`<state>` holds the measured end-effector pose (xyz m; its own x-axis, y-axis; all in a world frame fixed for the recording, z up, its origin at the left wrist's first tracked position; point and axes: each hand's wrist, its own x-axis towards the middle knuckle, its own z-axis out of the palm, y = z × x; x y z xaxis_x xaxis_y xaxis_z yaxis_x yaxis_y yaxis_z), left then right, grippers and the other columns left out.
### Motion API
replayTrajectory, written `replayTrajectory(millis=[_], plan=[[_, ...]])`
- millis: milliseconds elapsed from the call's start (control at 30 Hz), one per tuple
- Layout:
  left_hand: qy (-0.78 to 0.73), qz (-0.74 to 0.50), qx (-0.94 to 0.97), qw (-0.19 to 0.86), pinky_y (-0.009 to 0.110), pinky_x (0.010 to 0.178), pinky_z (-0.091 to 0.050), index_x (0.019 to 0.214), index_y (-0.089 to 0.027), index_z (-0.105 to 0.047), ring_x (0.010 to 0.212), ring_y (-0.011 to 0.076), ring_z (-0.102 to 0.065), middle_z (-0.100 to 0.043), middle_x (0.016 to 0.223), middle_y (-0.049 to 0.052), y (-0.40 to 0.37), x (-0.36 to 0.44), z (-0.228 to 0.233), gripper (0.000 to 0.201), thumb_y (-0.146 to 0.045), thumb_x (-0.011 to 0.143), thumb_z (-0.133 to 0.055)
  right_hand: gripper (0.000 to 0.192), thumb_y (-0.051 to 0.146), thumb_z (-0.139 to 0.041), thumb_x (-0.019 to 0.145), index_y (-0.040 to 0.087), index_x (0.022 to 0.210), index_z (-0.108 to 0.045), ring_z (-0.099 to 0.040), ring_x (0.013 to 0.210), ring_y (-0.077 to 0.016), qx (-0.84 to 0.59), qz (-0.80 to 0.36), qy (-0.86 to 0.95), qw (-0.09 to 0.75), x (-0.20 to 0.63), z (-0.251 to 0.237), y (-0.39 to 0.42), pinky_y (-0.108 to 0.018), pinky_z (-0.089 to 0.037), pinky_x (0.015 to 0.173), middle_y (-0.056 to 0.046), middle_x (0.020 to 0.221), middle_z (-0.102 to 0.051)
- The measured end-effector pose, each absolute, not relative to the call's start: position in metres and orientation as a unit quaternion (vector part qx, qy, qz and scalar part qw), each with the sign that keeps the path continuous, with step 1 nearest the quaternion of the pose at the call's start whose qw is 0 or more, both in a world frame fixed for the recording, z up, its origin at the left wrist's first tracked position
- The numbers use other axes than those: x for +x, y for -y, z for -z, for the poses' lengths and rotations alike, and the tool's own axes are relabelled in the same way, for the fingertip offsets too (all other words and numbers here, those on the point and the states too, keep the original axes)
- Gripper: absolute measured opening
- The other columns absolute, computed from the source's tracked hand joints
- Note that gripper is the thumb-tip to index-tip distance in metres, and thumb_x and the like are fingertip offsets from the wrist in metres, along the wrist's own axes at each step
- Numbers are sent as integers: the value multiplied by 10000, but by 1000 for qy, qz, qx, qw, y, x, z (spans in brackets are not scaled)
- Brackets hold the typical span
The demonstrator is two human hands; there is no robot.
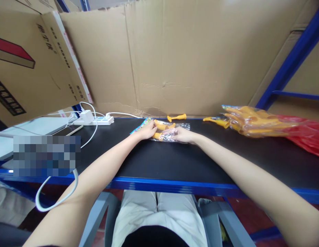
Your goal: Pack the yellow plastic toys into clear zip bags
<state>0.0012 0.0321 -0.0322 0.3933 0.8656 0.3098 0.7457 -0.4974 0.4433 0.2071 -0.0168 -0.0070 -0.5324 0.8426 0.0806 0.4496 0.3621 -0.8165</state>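
A clear plastic bag (172, 132) with orange toy pieces inside and a colourful card header lies on the black tabletop (174, 161) near the back. My left hand (147, 131) rests on the bag's left end, fingers pinching at an orange piece. On the bag's right part lies my right hand (180, 134), pressing the plastic down. Both hands touch the bag.
A loose orange toy piece (177, 117) lies behind the bag. A pile of bagged orange toys (249, 121) and a red plastic bag (307, 135) sit at the right. A white power strip (94, 120) with cables and a phone (68, 130) are at the left. Cardboard walls stand behind.
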Motion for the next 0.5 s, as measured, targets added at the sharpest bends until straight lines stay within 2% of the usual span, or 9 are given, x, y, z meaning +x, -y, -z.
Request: replayTrajectory(millis=[233, 400, 467, 500], plan=[[-491, -249, 826, 123, 327, 944, -350, 910, -199, -514, 1052, 215, -490, -553, 1078, 72, -40, -8, 31, 184, -287, 818, -380, 344, 81, -605, 681, 185, 999, -682, -568, 1038, -200, -419, -371, 782, 273, 207, 7, 16, -377, -383, 972, -56, 1087, -643], [-527, -249, 806, 102, 337, 948, -347, 928, -176, -525, 1066, 221, -483, -553, 1070, 96, -51, -25, 33, 231, -289, 823, -354, 225, 110, -598, 702, 179, 890, -701, -607, 920, -155, -436, -381, 737, 349, 213, 12, 1, -332, -463, 878, -56, 1127, -619], [-545, -250, 794, 99, 348, 943, -353, 938, -171, -531, 1076, 230, -479, -554, 1067, 104, -54, -32, 34, 247, -301, 820, -357, 209, 115, -563, 726, 172, 875, -698, -615, 872, -135, -457, -349, 723, 383, 226, 15, -13, -324, -465, 872, -57, 1125, -619], [-552, -248, 790, 95, 350, 943, -354, 943, -167, -533, 1082, 234, -477, -552, 1068, 110, -56, -35, 34, 257, -307, 820, -356, 216, 106, -555, 723, 160, 877, -696, -613, 872, -136, -477, -312, 718, 400, 236, 17, -21, -324, -451, 890, -63, 1060, -647]])
